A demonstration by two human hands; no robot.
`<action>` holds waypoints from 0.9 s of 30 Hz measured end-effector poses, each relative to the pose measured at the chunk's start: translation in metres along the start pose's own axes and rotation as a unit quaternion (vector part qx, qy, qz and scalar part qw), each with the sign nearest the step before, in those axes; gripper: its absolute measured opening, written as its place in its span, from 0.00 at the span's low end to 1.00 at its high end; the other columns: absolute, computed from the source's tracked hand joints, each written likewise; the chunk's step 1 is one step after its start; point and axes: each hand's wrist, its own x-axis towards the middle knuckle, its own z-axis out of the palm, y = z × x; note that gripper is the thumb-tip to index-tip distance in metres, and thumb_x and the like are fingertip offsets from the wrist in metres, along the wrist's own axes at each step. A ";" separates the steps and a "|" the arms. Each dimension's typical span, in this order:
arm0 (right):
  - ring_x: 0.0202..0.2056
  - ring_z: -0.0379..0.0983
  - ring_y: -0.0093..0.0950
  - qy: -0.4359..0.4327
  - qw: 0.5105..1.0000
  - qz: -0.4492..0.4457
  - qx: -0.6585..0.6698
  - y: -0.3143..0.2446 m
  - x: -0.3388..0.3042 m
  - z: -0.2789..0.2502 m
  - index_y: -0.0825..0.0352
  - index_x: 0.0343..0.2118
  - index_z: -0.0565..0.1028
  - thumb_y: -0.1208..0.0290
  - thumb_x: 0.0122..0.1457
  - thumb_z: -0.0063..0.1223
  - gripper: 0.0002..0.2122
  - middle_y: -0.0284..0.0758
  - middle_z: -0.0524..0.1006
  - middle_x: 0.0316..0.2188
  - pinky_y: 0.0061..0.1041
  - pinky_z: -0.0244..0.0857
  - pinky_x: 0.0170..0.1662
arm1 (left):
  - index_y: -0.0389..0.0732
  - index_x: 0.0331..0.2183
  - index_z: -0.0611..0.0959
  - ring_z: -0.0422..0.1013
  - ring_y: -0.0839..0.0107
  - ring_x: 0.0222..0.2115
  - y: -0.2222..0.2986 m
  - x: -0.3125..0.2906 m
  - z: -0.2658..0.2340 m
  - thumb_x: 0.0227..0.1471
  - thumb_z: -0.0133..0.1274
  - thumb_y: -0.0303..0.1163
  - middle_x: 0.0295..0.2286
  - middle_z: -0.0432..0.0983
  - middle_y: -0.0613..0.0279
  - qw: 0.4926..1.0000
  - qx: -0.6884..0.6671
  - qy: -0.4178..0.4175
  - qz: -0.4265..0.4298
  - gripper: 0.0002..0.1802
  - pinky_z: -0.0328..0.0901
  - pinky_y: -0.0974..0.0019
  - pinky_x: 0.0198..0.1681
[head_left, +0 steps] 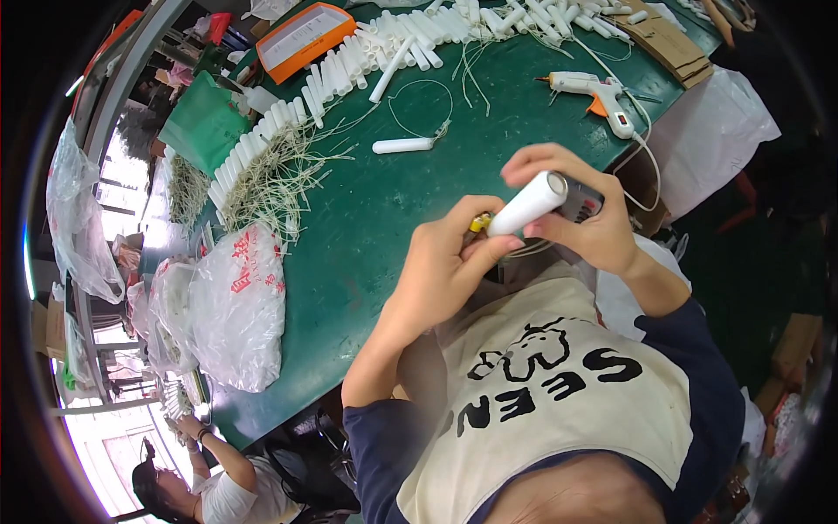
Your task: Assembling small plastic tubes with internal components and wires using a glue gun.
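Note:
Just in front of my body, a smooth white tube (529, 206) is tilted up, its open round end toward the upper right. My left hand (441, 262) is closed around the tube's lower end, thumb and fingers pinching there. A small yellow part (479, 224) shows between those fingers, apparently at the tube's lower end. My right hand (594, 218) curls about the tube's upper part, its thumb against the side and its fingers bent behind. Within that hand is a dark grey object (582, 203) with a small red-and-white marking; its kind is partly hidden. Thin pale wires (532, 249) hang beneath.
A single white tube with a wire loop (403, 146) lies on the green table (349, 227). Many white tubes (410, 44) line its far side, near an orange box (305, 39). A glue gun (598, 96) rests right; a plastic bag (240, 306) left. Another person (231, 476) works lower left.

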 end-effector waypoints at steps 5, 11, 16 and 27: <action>0.37 0.72 0.33 -0.017 0.999 0.023 0.042 0.000 -0.009 -0.004 0.72 0.37 0.70 0.77 0.49 0.59 0.12 0.45 0.74 0.34 0.30 0.66 0.41 | 0.38 0.44 0.73 0.56 0.77 0.18 -0.002 -0.001 -0.001 0.51 0.53 0.34 0.16 0.62 0.64 0.999 -0.012 -0.029 -0.013 0.18 0.57 0.73 0.23; 0.23 0.65 0.24 0.123 0.982 -0.140 -0.012 -0.021 -0.024 -0.020 0.69 0.38 0.66 0.67 0.52 0.53 0.14 0.41 0.73 0.24 0.23 0.59 0.28 | 0.39 0.53 0.62 0.61 0.77 0.27 0.000 -0.007 -0.011 0.61 0.29 0.40 0.24 0.63 0.65 0.986 -0.132 -0.029 -0.101 0.23 0.62 0.74 0.35; 0.24 0.66 0.26 -0.042 0.976 -0.091 -0.192 -0.013 -0.019 -0.017 0.71 0.32 0.72 0.80 0.36 0.61 0.16 0.36 0.73 0.25 0.22 0.57 0.26 | 0.37 0.52 0.59 0.56 0.80 0.20 0.005 -0.002 -0.005 0.57 0.32 0.35 0.19 0.62 0.67 0.991 -0.130 0.019 -0.035 0.23 0.53 0.75 0.25; 0.25 0.67 0.30 -0.049 0.973 -0.091 -0.205 0.011 -0.021 -0.010 0.69 0.31 0.73 0.80 0.37 0.63 0.15 0.35 0.74 0.26 0.24 0.60 0.28 | 0.35 0.49 0.60 0.64 0.57 0.13 0.013 0.005 -0.014 0.45 0.42 0.18 0.15 0.68 0.52 0.990 0.092 0.008 0.104 0.26 0.57 0.61 0.18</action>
